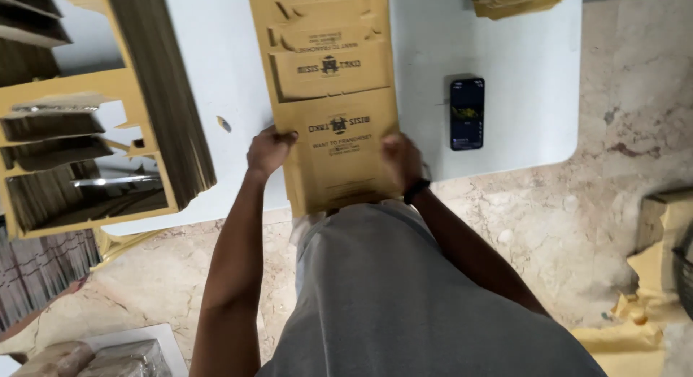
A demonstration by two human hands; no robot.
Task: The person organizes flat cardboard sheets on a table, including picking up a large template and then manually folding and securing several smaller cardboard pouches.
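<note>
Two hands grip a flat cardboard box blank at the surface's near edge.

The white surface (520, 95) fills the upper frame; a tall stack of die-cut brown sheets (94, 139) stands at left. The printed brown blank (336, 117) lies centre, overhanging the near edge. The left hand (269, 149) and right hand (401, 159) clasp its sides. A dark phone (467, 113) lies just right.

I see matt brown cardboard sheets (333, 117) on a smooth white counter (520, 131), beside a glossy glass-faced phone (467, 113).
</note>
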